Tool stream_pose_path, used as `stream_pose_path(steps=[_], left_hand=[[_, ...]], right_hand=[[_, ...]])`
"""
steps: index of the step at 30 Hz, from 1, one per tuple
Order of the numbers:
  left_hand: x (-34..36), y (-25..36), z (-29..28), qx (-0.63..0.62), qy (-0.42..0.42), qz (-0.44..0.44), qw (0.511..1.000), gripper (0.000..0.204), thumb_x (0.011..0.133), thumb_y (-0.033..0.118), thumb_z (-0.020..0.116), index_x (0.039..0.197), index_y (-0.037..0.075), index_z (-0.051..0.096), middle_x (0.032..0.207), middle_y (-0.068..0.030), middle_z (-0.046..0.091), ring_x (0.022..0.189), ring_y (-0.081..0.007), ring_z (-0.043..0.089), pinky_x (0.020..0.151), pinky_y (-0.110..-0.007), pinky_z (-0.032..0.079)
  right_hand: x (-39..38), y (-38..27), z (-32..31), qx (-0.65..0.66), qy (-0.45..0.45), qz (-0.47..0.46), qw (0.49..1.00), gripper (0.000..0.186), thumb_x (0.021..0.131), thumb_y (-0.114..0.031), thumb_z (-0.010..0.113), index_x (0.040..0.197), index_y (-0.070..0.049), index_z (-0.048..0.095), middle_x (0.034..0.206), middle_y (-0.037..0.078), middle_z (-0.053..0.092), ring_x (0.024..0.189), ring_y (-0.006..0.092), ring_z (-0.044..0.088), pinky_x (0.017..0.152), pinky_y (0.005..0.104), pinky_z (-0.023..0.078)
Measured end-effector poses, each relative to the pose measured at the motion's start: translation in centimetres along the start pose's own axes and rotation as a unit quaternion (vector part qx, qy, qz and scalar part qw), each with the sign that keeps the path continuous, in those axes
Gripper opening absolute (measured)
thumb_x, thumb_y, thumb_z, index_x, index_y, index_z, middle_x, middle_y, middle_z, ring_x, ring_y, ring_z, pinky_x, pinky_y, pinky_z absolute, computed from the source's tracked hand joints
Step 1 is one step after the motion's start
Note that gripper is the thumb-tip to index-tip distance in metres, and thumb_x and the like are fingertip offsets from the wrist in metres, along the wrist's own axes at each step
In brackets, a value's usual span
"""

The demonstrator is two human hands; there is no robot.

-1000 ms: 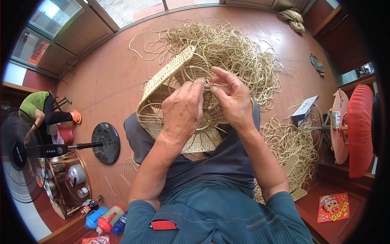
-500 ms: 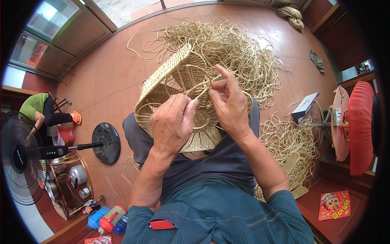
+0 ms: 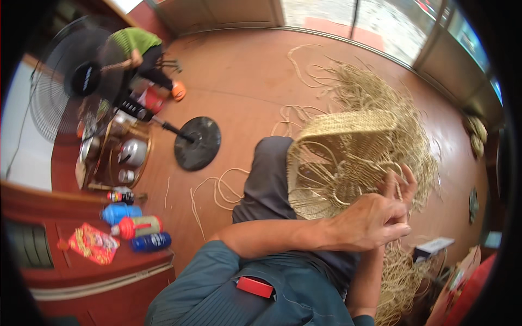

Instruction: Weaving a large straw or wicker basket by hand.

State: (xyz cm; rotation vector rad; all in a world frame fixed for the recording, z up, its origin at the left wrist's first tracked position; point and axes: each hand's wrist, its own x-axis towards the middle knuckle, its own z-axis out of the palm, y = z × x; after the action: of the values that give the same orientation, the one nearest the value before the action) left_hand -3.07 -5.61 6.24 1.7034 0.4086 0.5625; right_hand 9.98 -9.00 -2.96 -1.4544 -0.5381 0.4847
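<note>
Reddish-brown, smooth flooring [image 3: 234,81] spreads beneath everything, and since half a second ago the whole view has swung, so that the work now sits right of centre. A tangled straw-coloured heap of thin twisted cord [image 3: 375,89] lies beyond the work, its strands looping loosely outward. At left, a black standing fan with a wire cage and round base [image 3: 198,142] appears farther into view than before. Over the lap's dark grey trousers [image 3: 266,174] sits a pale, ribbed basket of woven cord [image 3: 348,124], open and tilted, with thick walls and loose strands across its hollow. The left hand [image 3: 364,223], earlier well apart from the right, has crossed in front of it beside the basket's edge; its fingers are curled, thumb close to forefinger, but blur hides whether they pinch a strand. The right hand's [image 3: 399,190] raised fingers are parted beside a thin, curved pale strand [image 3: 389,164]; its thumb is hidden, so I cannot tell its grip.
</note>
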Motion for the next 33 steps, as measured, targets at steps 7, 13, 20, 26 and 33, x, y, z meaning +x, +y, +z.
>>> stream_pose_path(steps=[7,13,20,26,33], left_hand=[[2.4,-1.7,-3.8,-0.293,0.141,-0.023,0.945,0.026,0.111,0.025,0.073,0.098,0.003,0.071,0.084,-0.0007,0.073,0.066,-0.0047,0.062,0.057,-0.023,0.049],[3.0,-2.8,-3.0,-0.361,0.105,-0.044,0.926,0.027,0.112,0.029,0.072,0.104,0.004,0.069,0.082,-0.0006,0.069,0.062,-0.0041,0.063,0.052,-0.021,0.050],[1.6,-6.0,-5.7,-0.286,0.198,-0.052,0.936,0.044,0.117,0.043,0.060,0.112,0.002,0.074,0.085,-0.0026,0.072,0.065,-0.0076,0.066,0.058,-0.022,0.054],[1.8,-5.4,-4.1,-0.080,0.209,-0.078,0.972,0.027,0.115,0.029,0.066,0.116,0.002,0.073,0.092,-0.0063,0.076,0.072,-0.0129,0.072,0.064,-0.027,0.058],[3.1,-6.8,-3.8,0.423,0.187,0.191,0.866,0.055,0.094,0.002,0.070,0.148,0.010,0.058,0.135,-0.0129,0.073,0.102,-0.0318,0.081,0.081,-0.042,0.067]], right_hand=[[3.1,3.3,-2.3,0.060,-0.126,-0.050,0.989,0.035,0.112,-0.008,0.068,0.141,-0.002,0.050,0.110,0.006,0.068,0.095,0.0108,0.066,0.084,0.0255,0.056],[3.3,3.8,-3.1,0.053,-0.076,-0.023,0.995,0.018,0.111,-0.006,0.069,0.126,0.004,0.069,0.116,0.011,0.074,0.103,0.0131,0.070,0.087,0.0263,0.057],[1.2,-0.3,1.1,0.052,-0.084,0.018,0.995,0.021,0.109,-0.011,0.074,0.124,0.003,0.076,0.105,0.006,0.076,0.084,0.0095,0.071,0.068,0.0229,0.061],[1.3,-1.3,0.6,0.023,-0.096,0.020,0.995,0.022,0.109,-0.012,0.074,0.125,0.002,0.078,0.115,0.007,0.076,0.095,0.0098,0.072,0.072,0.0251,0.066],[1.1,-1.2,0.9,0.057,-0.102,0.023,0.993,0.026,0.110,-0.012,0.072,0.134,-0.001,0.076,0.118,0.005,0.076,0.097,0.0070,0.071,0.070,0.0222,0.064]])
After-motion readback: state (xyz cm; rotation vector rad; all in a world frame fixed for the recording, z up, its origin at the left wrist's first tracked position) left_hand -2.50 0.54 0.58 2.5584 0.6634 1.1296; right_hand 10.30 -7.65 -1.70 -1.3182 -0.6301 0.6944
